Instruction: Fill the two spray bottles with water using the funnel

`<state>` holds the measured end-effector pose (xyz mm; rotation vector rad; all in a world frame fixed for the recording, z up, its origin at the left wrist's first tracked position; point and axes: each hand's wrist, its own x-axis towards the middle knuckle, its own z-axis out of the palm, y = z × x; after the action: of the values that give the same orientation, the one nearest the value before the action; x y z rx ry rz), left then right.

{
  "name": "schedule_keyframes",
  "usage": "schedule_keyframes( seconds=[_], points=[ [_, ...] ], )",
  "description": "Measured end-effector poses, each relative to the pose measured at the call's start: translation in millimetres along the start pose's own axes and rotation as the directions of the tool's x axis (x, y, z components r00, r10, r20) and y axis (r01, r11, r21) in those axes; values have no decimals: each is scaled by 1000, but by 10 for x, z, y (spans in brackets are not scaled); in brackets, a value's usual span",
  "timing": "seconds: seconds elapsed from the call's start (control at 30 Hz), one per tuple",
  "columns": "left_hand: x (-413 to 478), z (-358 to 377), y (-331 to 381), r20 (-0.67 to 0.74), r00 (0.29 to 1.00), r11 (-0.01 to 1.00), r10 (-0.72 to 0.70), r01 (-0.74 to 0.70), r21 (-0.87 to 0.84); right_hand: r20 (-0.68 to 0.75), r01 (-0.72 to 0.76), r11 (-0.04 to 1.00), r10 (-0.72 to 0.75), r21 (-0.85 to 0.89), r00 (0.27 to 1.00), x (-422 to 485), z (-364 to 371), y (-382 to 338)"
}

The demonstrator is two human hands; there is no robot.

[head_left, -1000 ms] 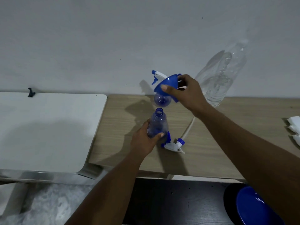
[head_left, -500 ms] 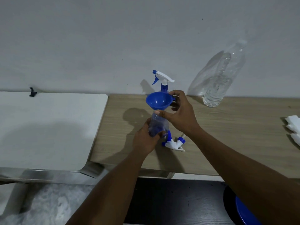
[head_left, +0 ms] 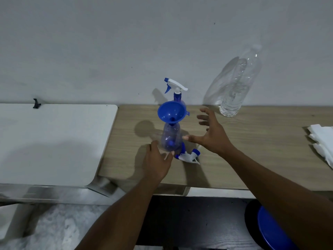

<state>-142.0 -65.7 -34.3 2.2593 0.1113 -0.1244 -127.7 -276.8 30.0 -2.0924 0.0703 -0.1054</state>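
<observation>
A blue funnel (head_left: 171,112) sits upright in the neck of the open blue-tinted spray bottle (head_left: 170,138) on the wooden table (head_left: 252,156). My left hand (head_left: 157,163) is at that bottle's base with loosened fingers; I cannot tell whether it touches the bottle. My right hand (head_left: 212,138) hovers just right of the bottle, fingers spread and empty. The bottle's loose spray head (head_left: 189,156) lies on the table beside its base. A second spray bottle (head_left: 177,95) with its head on stands behind, against the wall. A clear water bottle (head_left: 236,91) stands at the back right.
A white tabletop (head_left: 50,141) adjoins the wooden table on the left. White tissues (head_left: 322,141) lie at the right edge. A blue stool (head_left: 273,230) is below at the lower right. The wall runs right behind the bottles.
My right hand set the funnel into the bottle's neck, let it go and drew off to the right. My left hand slid down from the bottle's body and loosened.
</observation>
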Motion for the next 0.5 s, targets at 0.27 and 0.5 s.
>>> schedule_keyframes(
  seconds=[0.27, 0.5],
  points=[
    [-162, 482, 614, 41, 952, 949, 302, -305, 85, -320, -8, 978, -60, -208, 946, 159, -776, 291],
    [349, 1047, 1702, 51, 941, 942, 335, -335, -6, -530, 6, 935, -206, -354, 822, 914, -1700, -45]
  ],
)
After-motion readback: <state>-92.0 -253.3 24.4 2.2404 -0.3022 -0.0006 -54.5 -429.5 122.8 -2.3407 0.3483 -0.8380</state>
